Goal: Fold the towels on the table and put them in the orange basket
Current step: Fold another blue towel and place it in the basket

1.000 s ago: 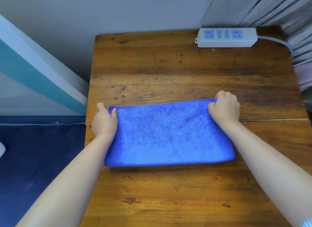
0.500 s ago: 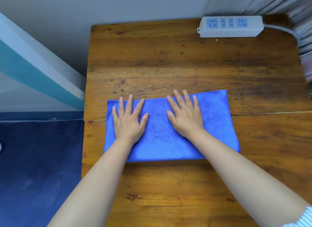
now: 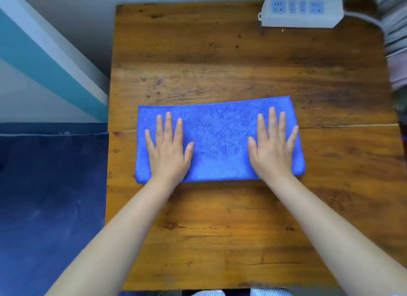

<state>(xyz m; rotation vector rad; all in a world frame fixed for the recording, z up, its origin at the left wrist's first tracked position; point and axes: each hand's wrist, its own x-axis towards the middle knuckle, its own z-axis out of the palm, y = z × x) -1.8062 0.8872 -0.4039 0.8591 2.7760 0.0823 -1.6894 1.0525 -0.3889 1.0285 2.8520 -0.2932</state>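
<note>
A blue towel point(image 3: 218, 139), folded into a long rectangle, lies flat across the middle of the wooden table point(image 3: 242, 60). My left hand point(image 3: 168, 148) presses palm-down on its left part with straight, spread fingers. My right hand point(image 3: 272, 146) lies flat on its right part in the same way. No orange basket shows in the head view.
A white power strip point(image 3: 301, 12) with a grey cable sits at the table's far right corner. Grey curtains point(image 3: 396, 35) hang along the right edge. Dark blue floor point(image 3: 50, 207) lies to the left of the table, below a white and teal wall.
My hands let go of the towel's far corners, flattened on its middle, then slid apart toward its two ends.
</note>
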